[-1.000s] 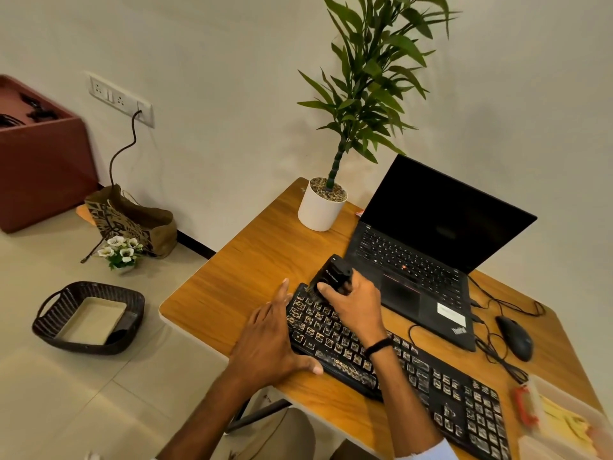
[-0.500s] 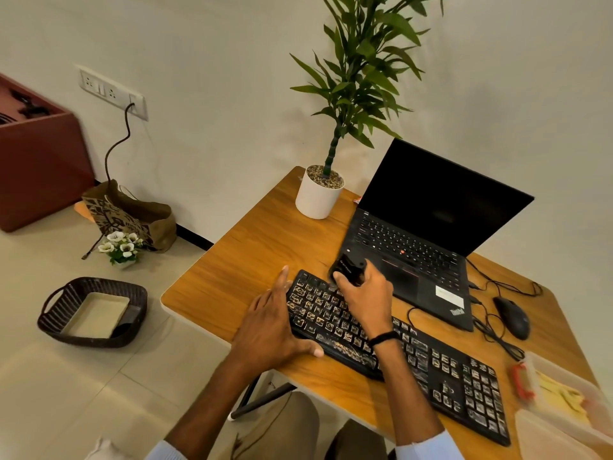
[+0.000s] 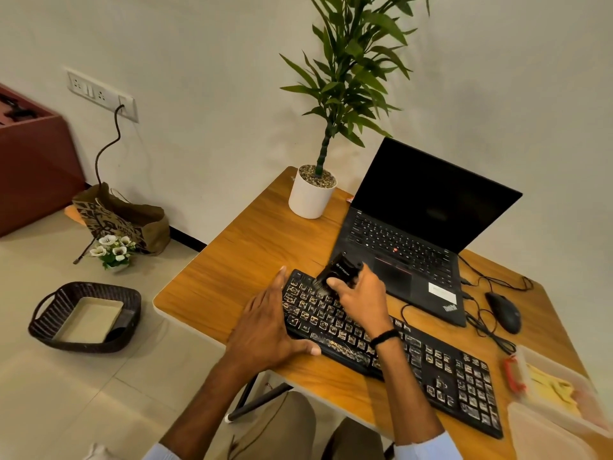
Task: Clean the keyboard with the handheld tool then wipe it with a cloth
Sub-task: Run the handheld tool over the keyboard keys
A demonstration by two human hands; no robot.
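A black keyboard (image 3: 441, 370) with dusty, speckled keys lies slanted across the wooden desk (image 3: 232, 270). My right hand (image 3: 360, 298) grips a small black handheld brush tool (image 3: 338, 272), its bristles down on the keys at the keyboard's far left corner. My left hand (image 3: 268, 323) lies flat with straight fingers along the keyboard's left end, thumb against its front edge. A yellow cloth (image 3: 550, 390) lies in a clear tray at the desk's right edge.
An open black laptop (image 3: 414, 234) stands just behind the keyboard. A potted plant (image 3: 311, 194) sits at the desk's far corner. A mouse (image 3: 502, 312) with tangled cables lies right of the laptop. A wicker basket (image 3: 43, 323) and paper bag (image 3: 122, 217) are on the floor.
My right hand has swept the brush back and forth over the keyboard's far left corner. My left hand has stayed at the keyboard's left end. The head camera has shifted slightly.
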